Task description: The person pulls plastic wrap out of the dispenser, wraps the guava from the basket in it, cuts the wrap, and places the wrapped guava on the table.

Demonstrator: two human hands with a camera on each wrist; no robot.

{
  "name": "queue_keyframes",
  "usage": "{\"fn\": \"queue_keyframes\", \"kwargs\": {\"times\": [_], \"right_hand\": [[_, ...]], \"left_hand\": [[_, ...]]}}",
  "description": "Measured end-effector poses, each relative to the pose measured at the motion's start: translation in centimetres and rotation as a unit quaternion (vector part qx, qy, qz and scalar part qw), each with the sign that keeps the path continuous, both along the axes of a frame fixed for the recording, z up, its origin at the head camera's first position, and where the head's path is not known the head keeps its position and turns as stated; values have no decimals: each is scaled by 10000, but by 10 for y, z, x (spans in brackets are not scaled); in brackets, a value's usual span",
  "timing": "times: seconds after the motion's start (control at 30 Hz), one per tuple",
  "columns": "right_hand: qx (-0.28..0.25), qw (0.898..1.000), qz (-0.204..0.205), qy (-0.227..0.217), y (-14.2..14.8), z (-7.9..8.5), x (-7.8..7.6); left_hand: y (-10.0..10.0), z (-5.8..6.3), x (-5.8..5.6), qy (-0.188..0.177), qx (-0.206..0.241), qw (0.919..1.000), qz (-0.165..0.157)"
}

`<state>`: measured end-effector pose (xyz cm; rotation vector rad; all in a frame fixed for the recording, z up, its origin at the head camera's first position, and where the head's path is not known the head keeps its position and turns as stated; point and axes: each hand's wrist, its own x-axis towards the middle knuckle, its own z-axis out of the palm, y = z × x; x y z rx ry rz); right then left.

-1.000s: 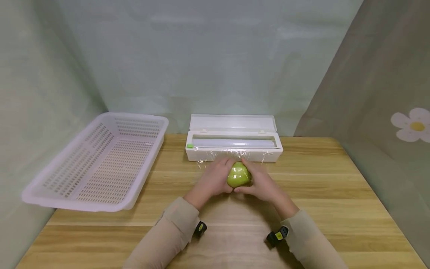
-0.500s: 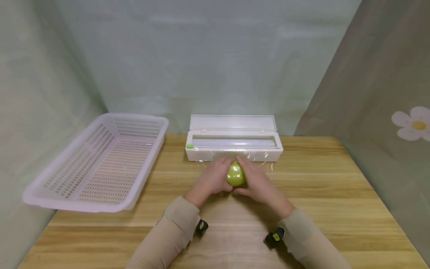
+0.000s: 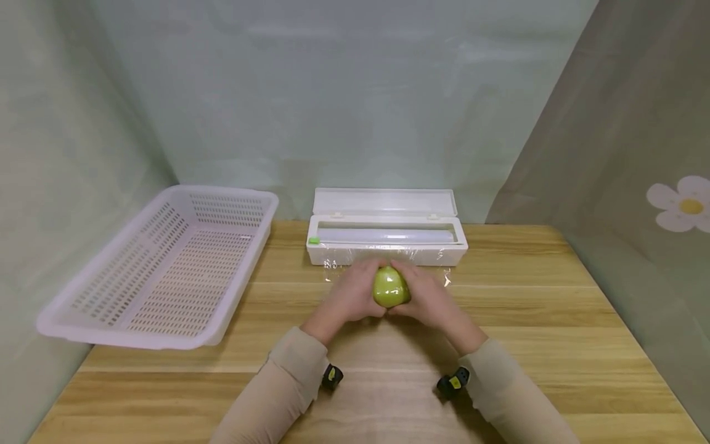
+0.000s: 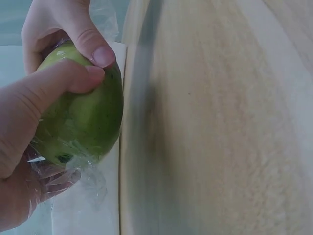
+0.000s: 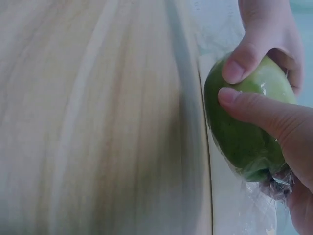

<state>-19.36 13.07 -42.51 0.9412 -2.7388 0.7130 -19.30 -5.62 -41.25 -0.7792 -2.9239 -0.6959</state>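
Observation:
Both hands hold a smooth green fruit (image 3: 390,287), apple- or pear-like, just in front of the white cling film box (image 3: 383,255). My left hand (image 3: 357,291) grips it from the left, my right hand (image 3: 428,297) from the right. In the wrist views both thumbs press on its near side, tips almost meeting. Clear cling film (image 4: 92,182) clings around the fruit (image 4: 90,122) and bunches at its end beneath the left fingers. More crumpled film (image 5: 278,187) gathers near the right fingers. The far fingers are mostly hidden behind the fruit.
The box's lid (image 3: 384,202) is raised, showing a film roll (image 3: 383,236) and a green slider (image 3: 314,241) at the left end. A white perforated plastic basket (image 3: 233,290) stands at the left of the wooden table (image 3: 532,345). Grey-green cloth (image 3: 355,111) hangs behind.
The fruit has turned slightly between the hands and shifted a little left since one second ago. My right hand has moved slightly left with it. Box and basket stay in place.

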Motion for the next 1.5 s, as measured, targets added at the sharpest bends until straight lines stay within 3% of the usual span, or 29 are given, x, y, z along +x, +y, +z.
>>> {"fn": "queue_keyframes", "kwargs": {"times": [0.47,0.83,1.1,1.5], "right_hand": [[-285,9983,131,-491,6,0,-4],[-99,9997,-41,-227,7,4,-1],[2,9990,-74,-449,7,6,-1],[-331,9946,-110,-977,9,3,1]], "left_hand": [[-4,-4,-1,-98,483,9987,-121],[-6,-1,-3,-334,654,9969,-271],[-7,-1,-4,-605,817,9944,-299],[-9,-5,-3,-987,1076,9891,-190]]}}
